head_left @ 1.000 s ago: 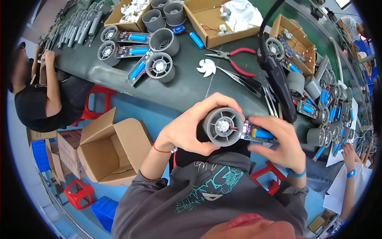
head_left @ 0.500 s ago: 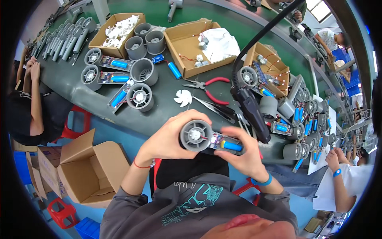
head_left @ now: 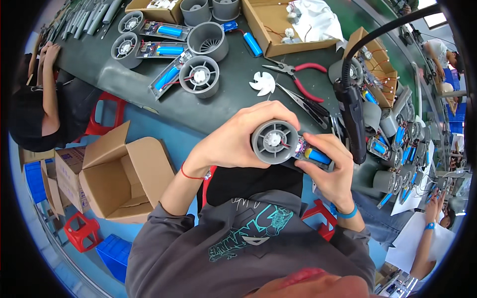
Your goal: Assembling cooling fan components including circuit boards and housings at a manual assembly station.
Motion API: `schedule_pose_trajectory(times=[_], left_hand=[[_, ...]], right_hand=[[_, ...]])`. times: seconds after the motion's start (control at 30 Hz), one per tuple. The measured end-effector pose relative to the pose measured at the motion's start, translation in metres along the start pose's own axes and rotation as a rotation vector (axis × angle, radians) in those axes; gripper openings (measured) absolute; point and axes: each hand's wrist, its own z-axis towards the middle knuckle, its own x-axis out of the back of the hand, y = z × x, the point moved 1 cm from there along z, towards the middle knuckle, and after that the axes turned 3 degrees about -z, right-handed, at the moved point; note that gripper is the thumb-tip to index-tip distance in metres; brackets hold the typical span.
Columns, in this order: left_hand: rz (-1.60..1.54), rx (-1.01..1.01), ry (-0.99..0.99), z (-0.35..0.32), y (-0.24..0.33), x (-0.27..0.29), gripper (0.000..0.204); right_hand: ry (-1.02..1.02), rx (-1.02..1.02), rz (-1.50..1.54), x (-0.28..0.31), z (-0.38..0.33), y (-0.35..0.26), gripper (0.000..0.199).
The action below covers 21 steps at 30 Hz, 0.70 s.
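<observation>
Spoked gray unit point(head_left: 275, 141) held crosswise between two hands

At the near edge of the table point(head_left: 233, 111), the left hand point(head_left: 226, 139) curls around the unit's round housing, thumb on the near side and fingers on the far side. The right hand point(head_left: 332, 171) pinches the flat handle part, thumb and fingers narrow around its blue battery point(head_left: 317, 156).

Three cardboard containers stand on the far side. The left box point(head_left: 149, 14) holds white pieces; the middle tray point(head_left: 298, 48) holds a crumpled white sheet and small wired parts; the right box point(head_left: 387, 98) holds wired parts. An open carton point(head_left: 107, 186) stands on the floor to the left.

The unit's spoked face points up. Its long axis runs left to right, housing at the left, handle reaching right and slightly nearer.

Far left of the hands lie three similar units point(head_left: 200, 76), each with a blue battery, beside three gray cups point(head_left: 207, 40). Nearer the middle are one loose blue cell point(head_left: 252, 44), one white impeller point(head_left: 262, 83) and one pair of red-handled pliers point(head_left: 310, 82). The cluster of units point(head_left: 405, 144) at right is too crowded to count.
</observation>
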Motion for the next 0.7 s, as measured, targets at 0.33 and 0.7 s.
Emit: schedule_pose_trajectory(times=[0.33,0.7], left_hand=[[0.005,0.015,-0.019,-0.004,0.001,0.002,0.056],[0.173,0.078,0.093,-0.004,0.004,-0.007,0.067]], right_hand=[[-0.006,-0.021,-0.017,-0.006,-0.003,-0.005,0.055],[0.097,0.2,-0.338,0.012,-0.003,-0.002,0.046]])
